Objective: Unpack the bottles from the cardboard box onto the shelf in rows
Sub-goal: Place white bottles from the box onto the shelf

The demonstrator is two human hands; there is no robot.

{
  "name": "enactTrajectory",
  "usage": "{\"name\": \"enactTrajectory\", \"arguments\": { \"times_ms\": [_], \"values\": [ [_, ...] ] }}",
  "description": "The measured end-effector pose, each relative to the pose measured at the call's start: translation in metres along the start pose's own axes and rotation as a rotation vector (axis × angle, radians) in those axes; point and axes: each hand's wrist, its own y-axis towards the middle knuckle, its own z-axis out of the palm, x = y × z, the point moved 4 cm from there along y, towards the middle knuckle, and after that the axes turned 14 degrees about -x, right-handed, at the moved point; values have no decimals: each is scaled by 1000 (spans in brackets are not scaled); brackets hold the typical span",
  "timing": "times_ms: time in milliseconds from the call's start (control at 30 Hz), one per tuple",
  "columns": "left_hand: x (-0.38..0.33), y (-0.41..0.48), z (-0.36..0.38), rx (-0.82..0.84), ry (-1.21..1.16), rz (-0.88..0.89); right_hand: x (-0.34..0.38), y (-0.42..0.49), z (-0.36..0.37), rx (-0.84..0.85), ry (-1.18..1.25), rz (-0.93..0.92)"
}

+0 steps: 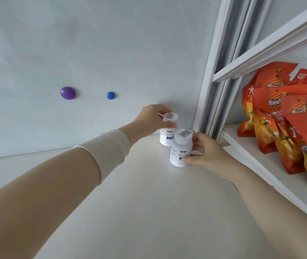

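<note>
Two white pill bottles with barcode stickers on their caps stand at the back right corner of the white shelf (130,193). My left hand (149,118) grips the rear bottle (165,138) near its cap, close to the back wall. My right hand (206,156) holds the front bottle (180,149) by its side, thumb low on the label. The two bottles stand one in front of the other, almost touching. The cardboard box is out of view.
A white back panel carries a purple magnet (67,93) and a blue magnet (110,95). A white upright post (210,86) divides this bay from the neighbouring shelf (257,156), which holds several orange snack bags (283,116).
</note>
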Motion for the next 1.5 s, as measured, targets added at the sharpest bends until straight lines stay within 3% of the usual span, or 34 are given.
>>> {"name": "enactTrajectory", "arguments": {
  "times_ms": [400,567,667,800,900,1167,1500],
  "values": [
    [5,-1,12,55,-42,-65,-4,-4,3,10,9,22],
    [-26,-7,-19,-30,-3,-27,25,-19,-15,-134,-26,-35],
    [-58,-25,-49,-27,258,147,54,-37,-32,-241,-184,-134],
    [-99,-78,-73,30,943,433,89,-79,-46,-268,-527,-288],
    [-118,-133,-82,41,1154,465,103,-122,-52,-234,-741,-356],
    [-156,-286,-99,-38,1222,500,125,-262,-67,-297,-826,-457],
    [-156,-421,-94,46,1136,521,108,-409,-26,-297,-979,-413]
  ]
}}
